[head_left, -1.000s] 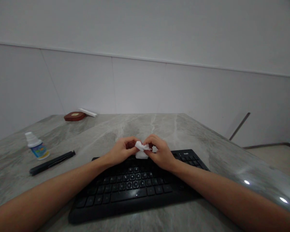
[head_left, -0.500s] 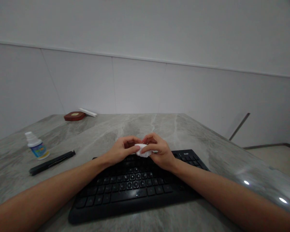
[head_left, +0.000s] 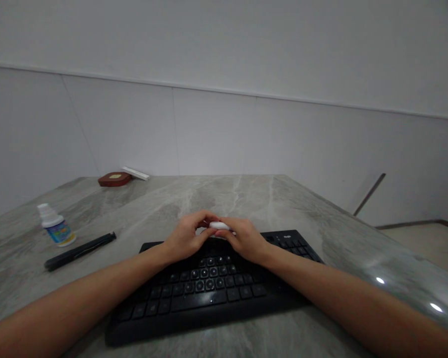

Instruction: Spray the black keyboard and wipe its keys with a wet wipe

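Note:
A small, folded white tissue (head_left: 219, 225) is pinched between the fingertips of both hands, largely covered by them. My left hand (head_left: 190, 233) closes on its left side, thumb below and fingers curled over the top. From the right, my right hand (head_left: 244, 237) grips it with thumb and fingers. Both hands are over the upper edge of a black keyboard (head_left: 199, 301), which lies on the grey marbled table (head_left: 224, 194). Shiny wet-looking spots show on several middle keys. My hands and forearms hide parts of the keyboard's top row and sides.
On the left stands a small white spray bottle (head_left: 56, 226) with a blue label. Beside it lies a long black pen-like object (head_left: 80, 251). A reddish-brown case (head_left: 114, 179) and a white flat bar (head_left: 135, 173) rest at the back left, near the wall (head_left: 212, 134).
The tissue has become more compact and less of it shows. My fingers have closed further around it, the right fingers lowering over it. The keyboard and bottle stay in place.

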A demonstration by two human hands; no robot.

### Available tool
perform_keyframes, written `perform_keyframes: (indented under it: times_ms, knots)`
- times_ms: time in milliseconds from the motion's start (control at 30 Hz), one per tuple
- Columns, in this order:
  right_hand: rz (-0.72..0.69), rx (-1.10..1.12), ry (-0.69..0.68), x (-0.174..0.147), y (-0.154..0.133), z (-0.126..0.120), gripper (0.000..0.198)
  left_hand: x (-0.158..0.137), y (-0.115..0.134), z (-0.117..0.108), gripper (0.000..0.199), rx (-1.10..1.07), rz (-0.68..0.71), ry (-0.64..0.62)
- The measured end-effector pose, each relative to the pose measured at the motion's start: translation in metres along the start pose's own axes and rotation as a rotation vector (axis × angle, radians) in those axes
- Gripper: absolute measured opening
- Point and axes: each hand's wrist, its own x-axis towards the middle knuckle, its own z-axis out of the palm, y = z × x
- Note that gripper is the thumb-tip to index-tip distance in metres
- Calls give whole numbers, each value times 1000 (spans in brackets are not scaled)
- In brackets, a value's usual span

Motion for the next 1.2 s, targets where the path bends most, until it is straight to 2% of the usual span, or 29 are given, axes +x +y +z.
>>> perform_keyframes:
  times_ms: [133, 300, 400, 500, 600, 733, 867, 1000, 1067, 1200]
  knots:
    - [-21, -50, 13, -2, 3, 0, 23, 0, 1, 0, 19, 99, 78, -76]
    - [-65, -20, 59, -1, -2, -4, 33, 0, -1, -1, 15, 83, 137, -2]
    - [18, 14, 57, 1, -8, -6, 35, 0, -1, -2, 13, 2, 169, 9]
    - [99, 39, 10, 2, -10, -6, 26, 1, 0, -2, 12, 13, 168, -6]
    - [125, 50, 35, 3, -9, -6, 20, 2, -2, -2, 13, 1, 129, 18]
    - [174, 92, 106, 3, -5, -5, 28, 2, -8, 0, 38, -180, -53, 61]
    - [128, 79, 100, 2, -6, -5, 28, 4, -10, 1, 45, -202, -209, -33]
    - [87, 74, 124, 1, -9, -5, 36, 4, -7, 2, 33, -152, -186, -35]
    - [86, 91, 108, 1, -9, -4, 38, 3, -6, 1, 35, -114, -165, -39]
    - [57, 63, 83, 1, -7, -4, 17, 1, -3, 1, 37, -31, -133, -58]
